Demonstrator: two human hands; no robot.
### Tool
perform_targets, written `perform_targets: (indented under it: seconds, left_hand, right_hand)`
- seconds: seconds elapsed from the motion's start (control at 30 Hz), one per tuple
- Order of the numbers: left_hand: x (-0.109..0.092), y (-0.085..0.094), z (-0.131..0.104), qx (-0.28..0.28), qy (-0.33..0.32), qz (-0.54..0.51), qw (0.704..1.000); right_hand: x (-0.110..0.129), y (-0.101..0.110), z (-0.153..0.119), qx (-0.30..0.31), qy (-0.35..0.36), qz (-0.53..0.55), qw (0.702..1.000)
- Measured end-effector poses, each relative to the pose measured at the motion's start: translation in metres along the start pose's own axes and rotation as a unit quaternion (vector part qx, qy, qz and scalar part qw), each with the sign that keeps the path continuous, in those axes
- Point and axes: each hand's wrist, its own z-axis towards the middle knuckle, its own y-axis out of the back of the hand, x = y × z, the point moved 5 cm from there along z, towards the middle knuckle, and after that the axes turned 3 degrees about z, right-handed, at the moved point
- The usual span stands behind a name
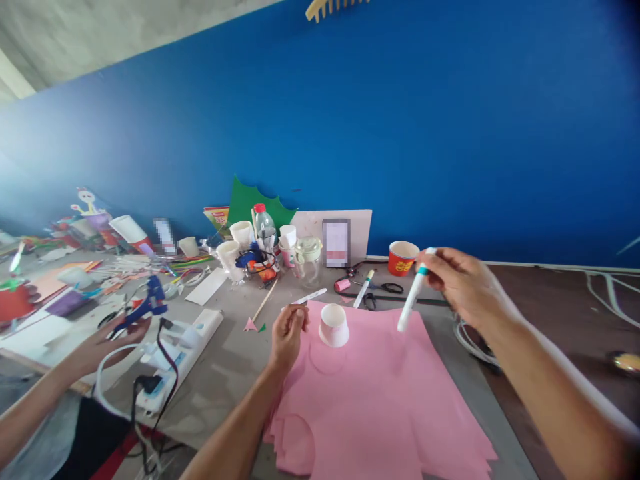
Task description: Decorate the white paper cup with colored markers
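Observation:
My right hand [453, 277] is raised above the right side of the pink paper [370, 400], fingers closed around a white marker [411, 303] with a teal band. The marker slants down toward the sheet without touching it. My left hand [289, 333] is at the paper's left edge with curled fingers; whether they hold something is hidden. Just right of that hand, a small white paper cup [334, 327] stands on the sheet, seemingly upside down. A faint curved outline shows on the paper below the cup. Several pink sheets lie stacked, with rounded cuts at the lower left.
Behind the paper are another marker [363, 289], scissors [393, 288], a red cup [403, 259], a glass jar [309, 261] and a phone [337, 243]. A power strip [210, 327] with cables lies left. Beside it, another person's hand [117, 340] holds a blue glue gun [150, 303].

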Motion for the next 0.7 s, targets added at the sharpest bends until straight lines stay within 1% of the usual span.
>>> perform_targets:
  seconds: [0.03,0.07,0.1,0.17,0.2,0.23,0.27,0.3,0.33,0.43,0.57,0.63,0.7]
  left_hand:
    - [-0.002,-0.002,-0.001,0.029,0.01,-0.033,0.999]
    - [-0.005,-0.006,-0.002,0.073,0.02,-0.068,0.995]
    - [-0.007,-0.011,-0.004,0.123,0.03,-0.095,0.987]
    - [-0.012,-0.021,-0.011,0.228,0.054,-0.128,0.964]
    - [-0.014,-0.026,-0.016,0.278,0.068,-0.137,0.948]
    - [-0.016,-0.03,-0.02,0.316,0.08,-0.145,0.934]
    - [-0.017,-0.034,-0.023,0.337,0.088,-0.149,0.925]
    - [-0.018,-0.036,-0.025,0.343,0.097,-0.153,0.922]
    - [-0.019,-0.038,-0.025,0.338,0.107,-0.156,0.922]
    - [-0.018,-0.042,-0.027,0.327,0.153,-0.158,0.919]
    - [-0.02,-0.044,-0.027,0.338,0.197,-0.145,0.909]
    - [-0.023,-0.044,-0.027,0.359,0.205,-0.14,0.9]
    - [-0.024,-0.044,-0.028,0.382,0.221,-0.151,0.884]
  right_hand:
    - [0.007,-0.018,-0.012,0.053,-0.039,0.097,0.993]
    - [0.013,-0.037,-0.025,0.099,-0.067,0.156,0.981]
    - [0.018,-0.056,-0.037,0.123,-0.083,0.19,0.97]
    - [0.023,-0.09,-0.06,0.162,-0.096,0.215,0.958]
    - [0.024,-0.103,-0.068,0.171,-0.093,0.214,0.957]
    - [0.024,-0.114,-0.074,0.172,-0.083,0.207,0.96]
    - [0.024,-0.122,-0.078,0.166,-0.073,0.198,0.963]
    - [0.024,-0.128,-0.081,0.161,-0.065,0.188,0.967]
    - [0.023,-0.132,-0.082,0.16,-0.063,0.179,0.969]
    - [0.019,-0.138,-0.081,0.161,-0.079,0.163,0.97]
    - [0.017,-0.136,-0.079,0.153,-0.098,0.178,0.967]
    - [0.018,-0.133,-0.078,0.145,-0.099,0.199,0.964]
    - [0.021,-0.131,-0.078,0.144,-0.108,0.226,0.957]
